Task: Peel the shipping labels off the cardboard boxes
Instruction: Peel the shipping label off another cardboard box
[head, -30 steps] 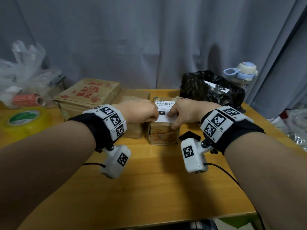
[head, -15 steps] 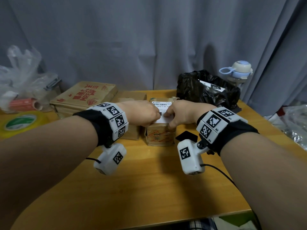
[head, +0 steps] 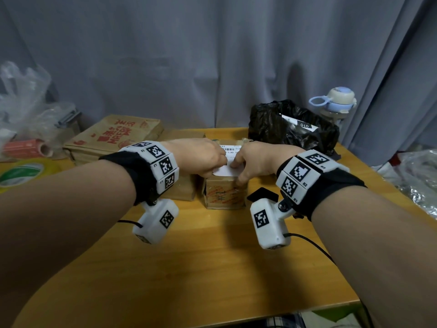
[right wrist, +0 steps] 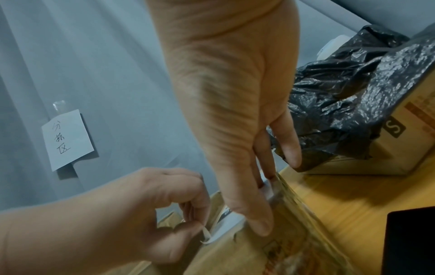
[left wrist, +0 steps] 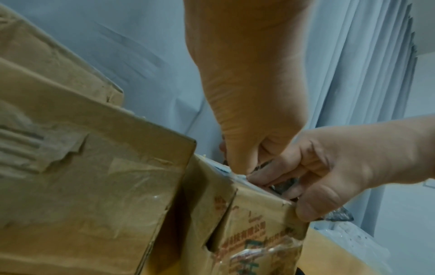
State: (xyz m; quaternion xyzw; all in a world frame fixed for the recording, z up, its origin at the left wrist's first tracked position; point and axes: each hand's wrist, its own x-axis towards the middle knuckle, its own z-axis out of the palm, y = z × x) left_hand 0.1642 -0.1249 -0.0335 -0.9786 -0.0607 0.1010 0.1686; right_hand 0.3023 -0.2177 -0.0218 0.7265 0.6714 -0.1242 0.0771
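Now, from the head view, your left hand [head: 203, 157] and right hand [head: 254, 162] have closed in over the white shipping label [head: 228, 162] on the small cardboard box [head: 224, 192] near the tabletop's far edge, hiding more of it than a second ago. Left wrist view: your right fingers press the box's top edge. Right wrist view: your left fingers pinch a lifted label corner [right wrist: 207, 235], so peeling has begun.

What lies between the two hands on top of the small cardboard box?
In the head view, only the white shipping label spans the gap between left hand and right hand atop the small brown cardboard box.
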